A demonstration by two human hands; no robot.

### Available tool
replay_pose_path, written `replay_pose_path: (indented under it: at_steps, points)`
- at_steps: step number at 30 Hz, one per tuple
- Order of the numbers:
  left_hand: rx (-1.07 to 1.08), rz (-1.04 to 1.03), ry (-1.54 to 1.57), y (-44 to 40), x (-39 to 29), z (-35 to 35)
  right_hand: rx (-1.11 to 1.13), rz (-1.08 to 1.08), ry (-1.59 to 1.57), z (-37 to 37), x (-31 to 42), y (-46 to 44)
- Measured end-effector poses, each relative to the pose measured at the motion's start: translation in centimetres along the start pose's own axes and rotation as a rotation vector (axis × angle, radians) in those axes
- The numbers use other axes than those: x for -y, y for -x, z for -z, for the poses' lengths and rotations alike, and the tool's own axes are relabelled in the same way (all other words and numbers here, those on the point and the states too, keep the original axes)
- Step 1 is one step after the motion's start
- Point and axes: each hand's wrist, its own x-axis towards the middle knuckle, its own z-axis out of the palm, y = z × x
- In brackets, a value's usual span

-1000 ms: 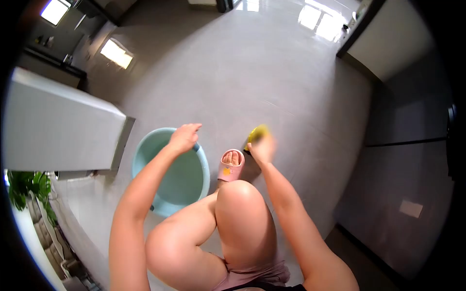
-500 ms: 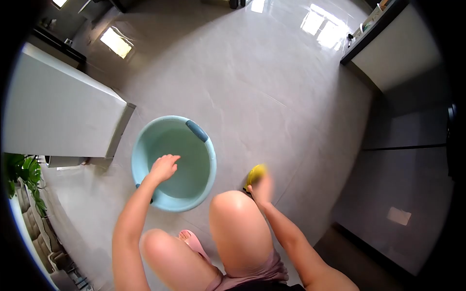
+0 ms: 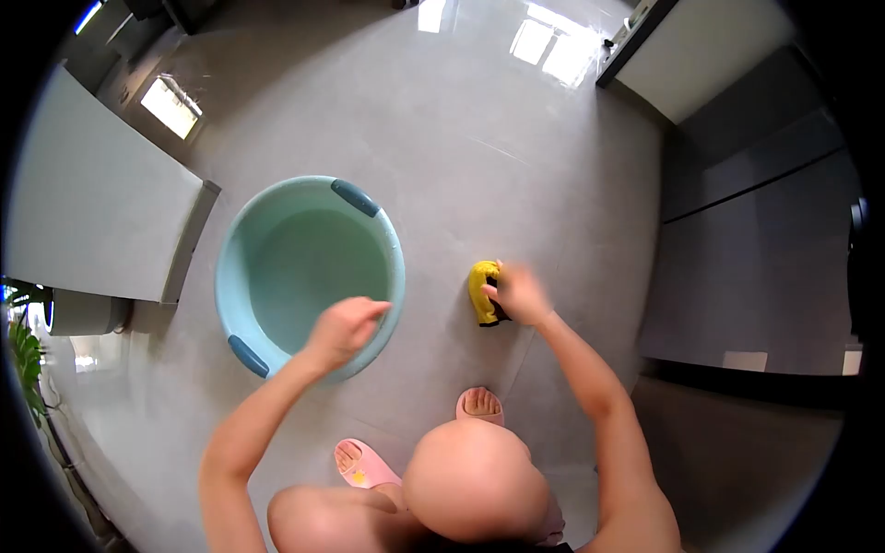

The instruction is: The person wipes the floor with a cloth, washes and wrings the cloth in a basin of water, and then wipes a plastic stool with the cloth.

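My left hand hovers over the near right part of a light blue plastic basin, its fingers loosely curled together with nothing visible in them. Water stands in the basin. On the floor to the basin's right lies a yellow and black cloth, bunched up. My right hand is closed on the cloth's right side, thumb toward the basin; the hand is partly blurred and hides some of the cloth.
Glossy grey tiles make up the floor. A white cabinet-like block stands to the left, a dark cabinet to the right. My feet in pink slippers are below. Plant leaves show at the left edge.
My left hand has shifted right toward the basin's near rim, its fingers more curled. My right hand and the cloth have moved slightly right over the floor. The camera view has shifted too.
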Motion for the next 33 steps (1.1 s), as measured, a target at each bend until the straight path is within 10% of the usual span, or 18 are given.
replay_pose_path:
  at_steps: [5,11,14,24,33]
  points:
    - [-0.072,-0.143,-0.257,-7.0,-5.7,-8.3,0.006,0.179,-0.081,0.5,-2.8,0.6]
    - [0.164,0.436,-0.093,-11.1,-9.8,-19.8,0.044,0.292,-0.207,2.4,-3.8,0.3]
    - [-0.150,0.504,0.011,-12.2,-9.8,-23.7,0.125,0.258,-0.369,2.9,-4.4,-1.0]
    - [-0.089,0.151,-0.312,-5.7,-2.8,-16.7,0.199,0.732,0.079,8.4,2.7,-7.8]
    - [-0.038,0.455,-0.171,-4.4,-3.5,-20.5,-0.010,1.008,0.052,3.5,5.1,-11.9]
